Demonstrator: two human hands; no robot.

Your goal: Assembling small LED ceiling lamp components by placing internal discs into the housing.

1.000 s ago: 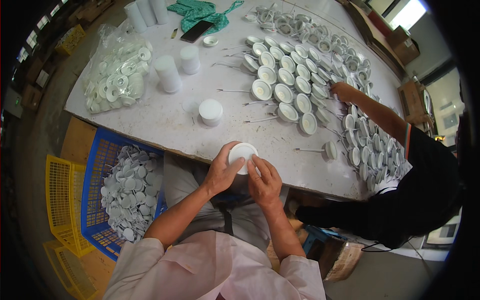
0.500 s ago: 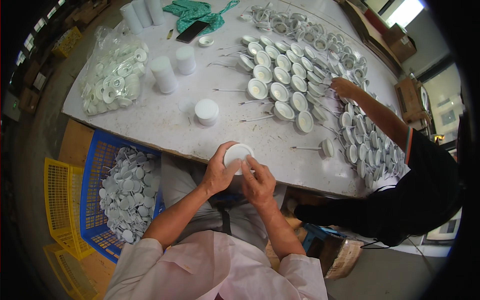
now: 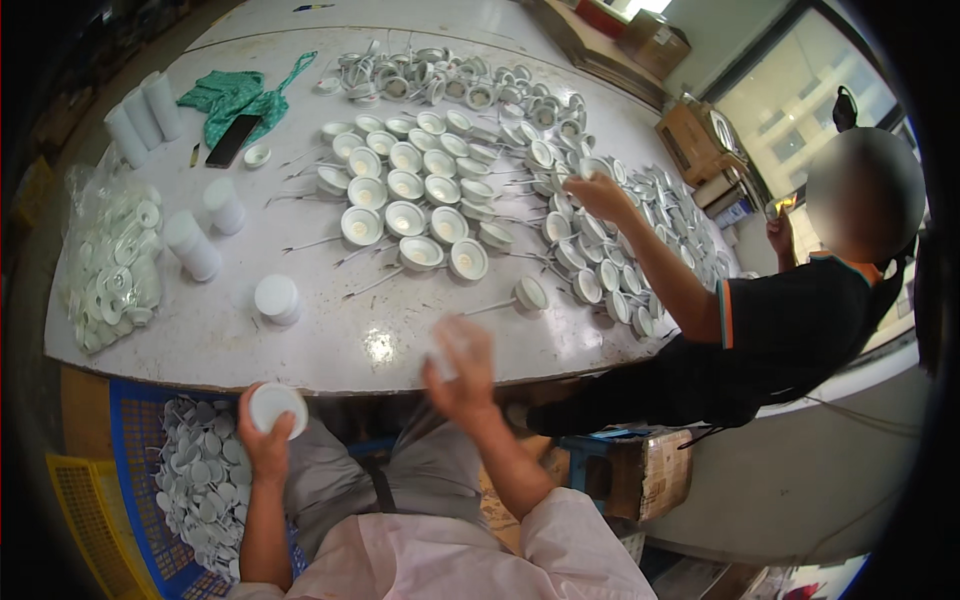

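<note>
At the white table's (image 3: 205,345) near edge, the left hand (image 3: 262,450) grips a round white disc (image 3: 268,403), thumb over its face; it looks light, stiff and slightly slippery, best held by the rim. Rightward, the blurred right hand (image 3: 463,370) hangs loosely spread, seemingly empty. Farther off stand a short disc stack (image 3: 277,298), left, and white downlights (image 3: 405,187), right.

Left hand (image 3: 264,445) curled in a grip, right hand (image 3: 462,376) farther forward, blurred, loosely spread
</note>
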